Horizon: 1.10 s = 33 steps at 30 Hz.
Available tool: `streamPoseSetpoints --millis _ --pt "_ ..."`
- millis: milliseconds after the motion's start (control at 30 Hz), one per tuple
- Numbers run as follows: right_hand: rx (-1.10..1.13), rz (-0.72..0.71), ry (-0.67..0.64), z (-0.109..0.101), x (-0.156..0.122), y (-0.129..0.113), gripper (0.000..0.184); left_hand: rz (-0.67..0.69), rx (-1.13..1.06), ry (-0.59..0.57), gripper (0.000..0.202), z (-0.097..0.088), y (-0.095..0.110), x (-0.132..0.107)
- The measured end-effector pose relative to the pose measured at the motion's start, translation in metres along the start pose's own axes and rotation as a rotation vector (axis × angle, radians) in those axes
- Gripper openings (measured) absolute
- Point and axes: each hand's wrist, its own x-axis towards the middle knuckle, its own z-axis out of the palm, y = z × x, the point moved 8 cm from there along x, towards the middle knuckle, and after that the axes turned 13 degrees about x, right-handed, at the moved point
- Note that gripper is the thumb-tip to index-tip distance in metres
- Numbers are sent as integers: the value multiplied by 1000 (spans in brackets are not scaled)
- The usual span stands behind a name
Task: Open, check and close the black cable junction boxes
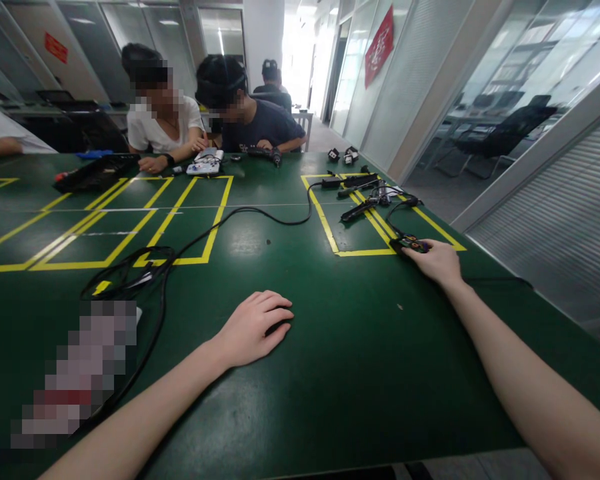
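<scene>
left hand (254, 327) flat on table (330, 387), right hand (437, 261) touching black device (411, 244)

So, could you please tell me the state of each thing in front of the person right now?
Left hand: flat on the table, holding nothing.
Right hand: fingertips on the small device, grip unclear.
Small device: lying at the corner of the taped box.
Black cable: slack, looped at the left.
Dark tool: lying flat inside the taped box.
</scene>
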Motion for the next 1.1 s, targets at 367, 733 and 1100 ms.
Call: streamPoseSetpoints --millis 367,733,1100 --pt "359 -650 -623 75 -142 -168 20 -34 -29 81 28 -11 -2 1" --pt "588 -897 -904 75 -218 -210 27 -15 -19 42 35 -8 19 0" --pt "619 -831 -849 73 -212 -211 27 -114 66 34 44 -7 -1 0"
